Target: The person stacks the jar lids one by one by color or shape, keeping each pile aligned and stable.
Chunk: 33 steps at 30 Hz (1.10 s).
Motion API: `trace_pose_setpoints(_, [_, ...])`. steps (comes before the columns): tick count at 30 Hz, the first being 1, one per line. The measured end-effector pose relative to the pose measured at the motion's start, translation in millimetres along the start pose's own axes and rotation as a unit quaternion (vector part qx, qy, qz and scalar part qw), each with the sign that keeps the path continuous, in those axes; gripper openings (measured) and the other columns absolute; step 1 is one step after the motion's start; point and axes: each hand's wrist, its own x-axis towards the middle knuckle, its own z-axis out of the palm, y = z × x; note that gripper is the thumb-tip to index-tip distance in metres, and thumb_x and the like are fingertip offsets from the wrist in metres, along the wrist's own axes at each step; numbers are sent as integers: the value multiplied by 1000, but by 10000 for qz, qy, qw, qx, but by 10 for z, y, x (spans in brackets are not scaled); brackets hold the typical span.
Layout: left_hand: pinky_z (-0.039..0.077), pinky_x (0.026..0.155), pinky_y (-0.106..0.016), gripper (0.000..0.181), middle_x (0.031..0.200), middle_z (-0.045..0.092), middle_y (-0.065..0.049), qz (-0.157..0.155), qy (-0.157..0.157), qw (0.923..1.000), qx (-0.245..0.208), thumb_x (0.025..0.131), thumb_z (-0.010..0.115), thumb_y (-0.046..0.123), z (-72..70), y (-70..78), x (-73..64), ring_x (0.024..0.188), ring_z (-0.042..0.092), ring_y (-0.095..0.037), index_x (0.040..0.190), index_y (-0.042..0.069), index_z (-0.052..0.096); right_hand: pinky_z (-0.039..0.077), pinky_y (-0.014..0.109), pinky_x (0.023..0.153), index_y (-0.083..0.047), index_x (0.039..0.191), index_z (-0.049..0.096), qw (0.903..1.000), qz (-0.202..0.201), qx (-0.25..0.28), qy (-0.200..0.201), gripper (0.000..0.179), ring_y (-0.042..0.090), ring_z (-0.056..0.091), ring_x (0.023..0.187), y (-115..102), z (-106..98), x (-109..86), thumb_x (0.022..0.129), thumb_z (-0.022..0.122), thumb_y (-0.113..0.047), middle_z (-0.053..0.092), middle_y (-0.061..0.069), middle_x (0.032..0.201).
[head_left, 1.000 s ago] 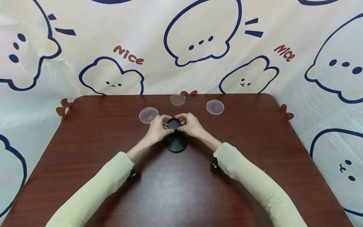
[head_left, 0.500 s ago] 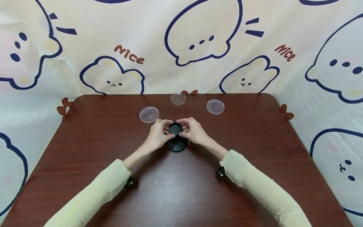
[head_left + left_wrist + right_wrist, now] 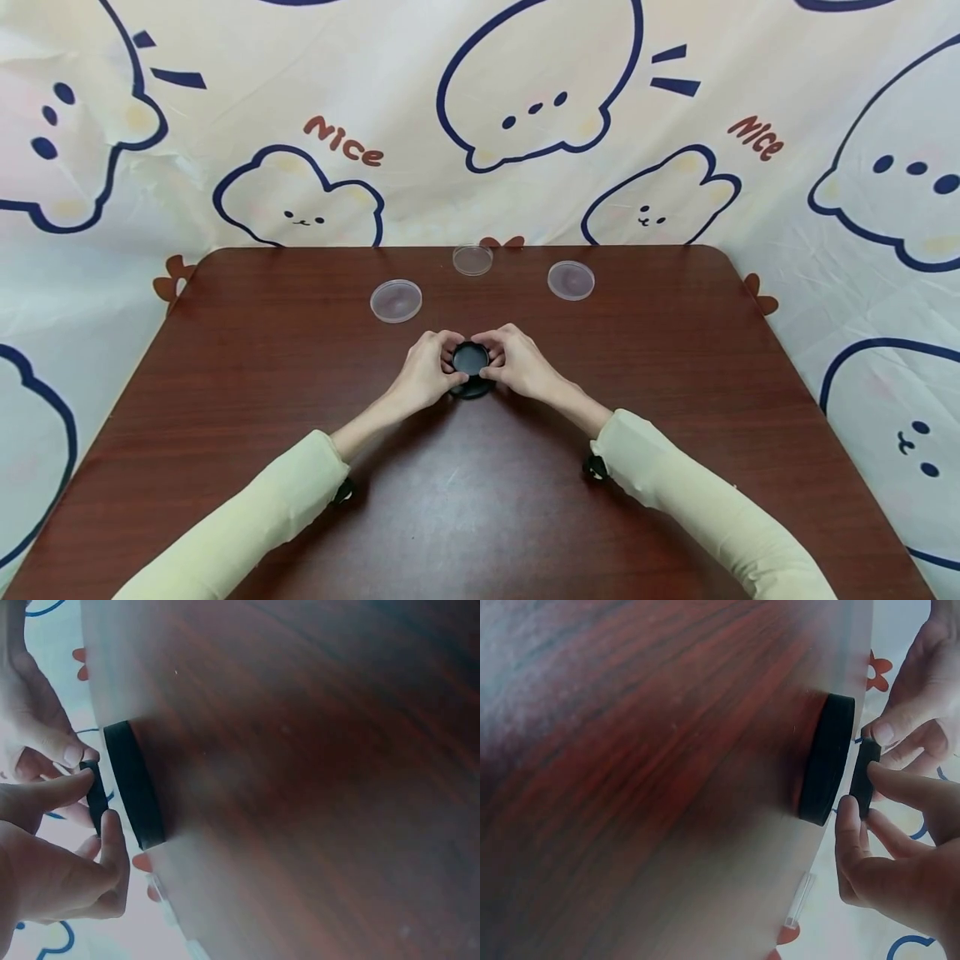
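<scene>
A small black disc with a raised rim (image 3: 471,359) is held level by both hands. My left hand (image 3: 423,371) pinches its left edge between thumb and fingers, and my right hand (image 3: 521,362) grips the right edge the same way. Beneath it, a wider black round disc (image 3: 471,392) lies flat on the table, mostly covered by the small one in the head view. From the left wrist, a narrow gap shows between the small disc (image 3: 95,796) and the thick wide disc (image 3: 135,784). The right wrist view also shows the wide disc (image 3: 828,759) below the held one.
Three clear shallow round dishes lie toward the back of the brown table (image 3: 300,333): one at left (image 3: 396,301), another at the far edge (image 3: 472,260), the third at right (image 3: 571,281). A cartoon-printed cloth (image 3: 487,200) hangs behind and at the sides.
Both hands have drawn the small disc toward the person, from beyond the wide disc to a place over it. The wide disc and the clear dishes stay where they were.
</scene>
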Motion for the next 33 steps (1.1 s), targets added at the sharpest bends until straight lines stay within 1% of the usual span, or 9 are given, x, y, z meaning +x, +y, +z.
trace_pose_setpoints(4, [52,77,-33,48,100,60,-18,112,-50,9997,200,72,80,-4,-10,-1,-12,95,56,-28,116,-6,59,52,19,71,3,121,64,9999,-83,-84,-1,47,19,63,84,4,13,-12,76,77,7,51,14,102])
trace_pose_setpoints(10, [49,82,-35,46,100,62,-16,67,-115,9989,452,72,81,-3,-5,-16,10,95,55,-27,114,-6,61,51,21,73,2,121,64,9995,-121,-276,-9,47,19,60,86,43,47,11,76,78,4,52,12,101])
trace_pose_setpoints(14, [50,81,-34,46,99,61,-16,96,-122,9985,517,71,81,-3,1,-40,24,93,55,-27,113,-6,62,51,23,74,3,119,65,9990,-149,-429,31,47,19,58,86,51,69,24,75,79,4,53,12,100])
trace_pose_setpoints(18, [50,78,-33,45,99,59,-16,59,-115,9986,515,71,81,-4,8,-60,20,90,57,-26,112,-6,62,51,25,74,5,119,64,9983,-203,-537,7,46,19,58,85,37,92,31,75,78,5,52,13,100])
trace_pose_setpoints(22, [52,76,-32,45,102,56,-19,39,-118,9989,446,72,80,-7,27,-69,7,86,59,-27,112,-8,61,51,22,72,7,118,64,9977,-237,-629,11,45,19,59,83,20,113,33,75,78,7,52,14,101])
trace_pose_setpoints(25, [52,75,-31,45,103,54,-20,77,-130,9983,569,72,80,-7,50,-74,0,82,60,-25,112,-8,62,50,21,73,6,118,64,9959,-274,-858,17,45,19,59,84,20,133,32,75,78,7,52,14,102])
trace_pose_setpoints(30, [50,74,-31,46,102,52,-18,130,-186,9954,927,70,83,-6,65,-74,-6,77,58,-22,110,-8,63,50,26,76,5,120,63,9910,-293,-1309,-40,45,20,59,88,4,164,10,77,78,4,51,14,106])
trace_pose_setpoints(33, [49,75,-33,45,103,53,-19,96,-269,9944,1014,70,83,-5,57,-56,-7,80,56,-22,110,-8,63,50,29,77,5,120,64,9898,-292,-1396,-56,45,21,59,89,-7,169,1,77,78,3,52,14,106])
